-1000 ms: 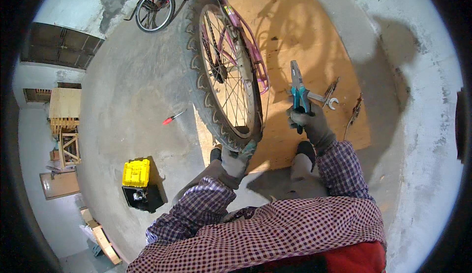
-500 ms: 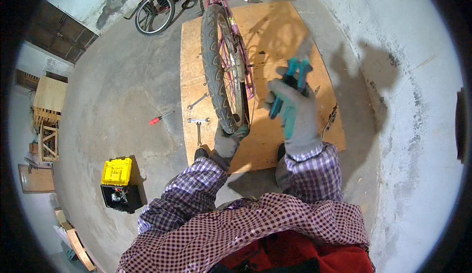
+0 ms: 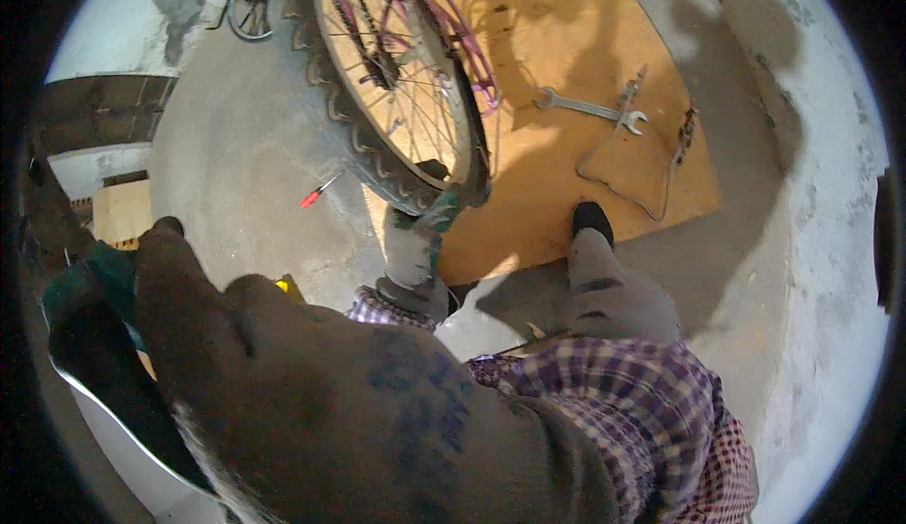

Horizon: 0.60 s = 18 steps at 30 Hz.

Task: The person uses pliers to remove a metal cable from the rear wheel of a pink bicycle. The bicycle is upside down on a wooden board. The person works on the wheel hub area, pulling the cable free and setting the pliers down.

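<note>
A pink bicycle [image 3: 477, 62] stands with its wheel toward me, the knobbly black tyre [image 3: 332, 99] on its rim. My left hand [image 3: 415, 241], in a grey and green glove, is closed on the near end of the tyre. Very near the camera, my right hand [image 3: 255, 354] in a grey glove reaches across to the lower left and fills much of that area. Its fingertips are dark and partly out of sight beside a dark green patch [image 3: 94, 288]; whether they grip anything I cannot make out.
On the plywood board [image 3: 528, 232] lie an open-end wrench [image 3: 590, 107] and a thin bent cable [image 3: 613, 184]. A red-handled screwdriver [image 3: 316, 194] is on the concrete floor. My dark shoe [image 3: 593, 222] rests at the board's near edge. Another wheel [image 3: 250, 0] is at the far left; a wall [image 3: 830, 241] runs along the right.
My right hand has swept from above the board to close in front of the camera at the left. The view has shifted nearer the wheel. My left hand stays at the tyre's near end.
</note>
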Motion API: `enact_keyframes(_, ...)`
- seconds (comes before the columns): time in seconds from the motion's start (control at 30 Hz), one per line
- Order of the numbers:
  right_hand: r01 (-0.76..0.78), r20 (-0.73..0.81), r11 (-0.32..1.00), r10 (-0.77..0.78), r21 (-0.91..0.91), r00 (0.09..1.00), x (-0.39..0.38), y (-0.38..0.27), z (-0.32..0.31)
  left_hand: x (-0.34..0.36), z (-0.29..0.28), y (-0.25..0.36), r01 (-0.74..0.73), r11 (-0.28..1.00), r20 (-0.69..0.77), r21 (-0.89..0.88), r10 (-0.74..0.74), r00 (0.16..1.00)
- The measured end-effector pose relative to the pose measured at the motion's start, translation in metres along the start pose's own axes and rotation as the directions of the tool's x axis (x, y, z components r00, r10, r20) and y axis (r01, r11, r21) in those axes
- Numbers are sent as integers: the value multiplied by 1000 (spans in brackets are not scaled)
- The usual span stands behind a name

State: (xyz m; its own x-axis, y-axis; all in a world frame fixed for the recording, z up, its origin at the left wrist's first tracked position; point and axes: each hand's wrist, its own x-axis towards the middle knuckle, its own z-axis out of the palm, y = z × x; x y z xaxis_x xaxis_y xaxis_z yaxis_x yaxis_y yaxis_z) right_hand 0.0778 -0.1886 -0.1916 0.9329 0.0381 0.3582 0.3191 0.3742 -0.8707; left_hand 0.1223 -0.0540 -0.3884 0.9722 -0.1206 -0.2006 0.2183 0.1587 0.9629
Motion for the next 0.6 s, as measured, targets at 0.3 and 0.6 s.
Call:
enact_keyframes(0.3,-133,64,991,133,-13,989,4,-11,-7,7,-14,-3,28,999,50,23,-29,998)
enact_keyframes(0.6,-335,-178,902,295,-273,939,12,-26,-41,-2,5,7,-160,935,44,317,153,987)
